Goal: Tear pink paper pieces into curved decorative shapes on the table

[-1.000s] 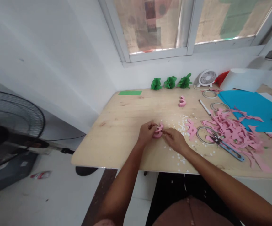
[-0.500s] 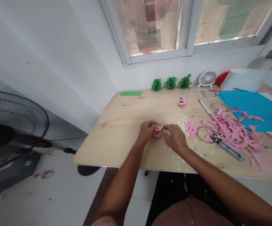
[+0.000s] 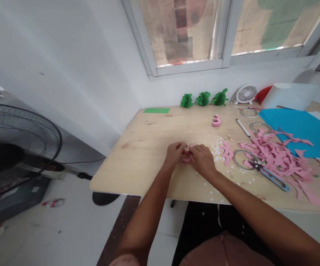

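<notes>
Between my two hands, low over the wooden table, is a pink paper piece (image 3: 186, 159), mostly covered by my fingers. My left hand (image 3: 174, 153) pinches its left side. The fingers of my right hand (image 3: 201, 157) are closed on its right side, close to the left fingertips. Another curved pink piece (image 3: 216, 120) stands farther back on the table. Right of my right hand lies a flat pink cutout (image 3: 227, 153) beside scattered white paper bits (image 3: 217, 149).
Pink scraps (image 3: 276, 151), scissors (image 3: 270, 175), tape rings (image 3: 243, 160) and a white pen (image 3: 243, 128) lie at right, near blue sheets (image 3: 295, 129). Green paper shapes (image 3: 203, 99) and a small fan (image 3: 246, 94) line the wall. A large fan (image 3: 18, 147) stands left.
My right hand has moved left, its fingers closing in on the pink piece, which is now more hidden. My left hand still holds it. The view has shifted slightly.
</notes>
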Motion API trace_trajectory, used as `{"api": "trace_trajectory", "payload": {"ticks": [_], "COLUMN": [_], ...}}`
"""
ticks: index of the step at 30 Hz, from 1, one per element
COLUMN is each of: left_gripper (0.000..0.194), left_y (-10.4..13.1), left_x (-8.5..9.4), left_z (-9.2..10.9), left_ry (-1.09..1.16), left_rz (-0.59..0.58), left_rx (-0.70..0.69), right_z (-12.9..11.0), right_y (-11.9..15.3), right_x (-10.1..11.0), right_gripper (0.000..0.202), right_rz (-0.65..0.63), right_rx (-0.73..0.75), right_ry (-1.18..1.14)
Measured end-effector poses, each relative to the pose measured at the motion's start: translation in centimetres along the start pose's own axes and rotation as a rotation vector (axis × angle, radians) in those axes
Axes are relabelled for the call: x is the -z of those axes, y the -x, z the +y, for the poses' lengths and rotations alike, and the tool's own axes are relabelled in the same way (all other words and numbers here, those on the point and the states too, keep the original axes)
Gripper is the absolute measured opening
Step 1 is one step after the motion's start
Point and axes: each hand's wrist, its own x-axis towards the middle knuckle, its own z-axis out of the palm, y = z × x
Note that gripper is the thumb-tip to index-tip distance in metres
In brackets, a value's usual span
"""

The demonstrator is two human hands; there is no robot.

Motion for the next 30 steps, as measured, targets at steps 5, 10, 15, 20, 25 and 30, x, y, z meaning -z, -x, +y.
{"api": "trace_trajectory", "payload": {"ticks": [5,10,15,20,25,30], "left_gripper": [0.018,0.013,0.016,0.019,0.02,0.021], "left_y": [1.2,3.3,4.0,3.9,3.8,3.4], "left_x": [0.6,0.5,-0.3,-0.7,-1.1,-1.5], "left_z": [-0.5,-1.1,-0.8,-0.7,-0.7,-1.0], "left_ry": [-0.106,-0.361,-0.594,-0.797,-0.877,-0.974], "left_rz": [0.165,0.143,0.045,0.069,0.074,0.064], "left_rx": [-0.093,-0.208,-0.325,-0.375,-0.389,-0.446], "right_z": [0.8,1.6,1.9,2.0,2.1,2.2], "right_y": [-0.2,-0.2,-0.1,-0.2,-0.7,-0.9], "right_x": [-0.6,-1.0,-1.3,-1.3,-1.2,-1.4], "right_gripper": [0.017,0.02,0.022,0.022,0.021,0.022], "right_rz": [0.014,-0.059,-0.062,-0.071,-0.103,-0.125], "right_rx": [-0.182,-0.358,-0.388,-0.378,-0.359,-0.346], "right_ry": [-0.235,-0.448,-0.495,-0.46,-0.376,-0.338]}}
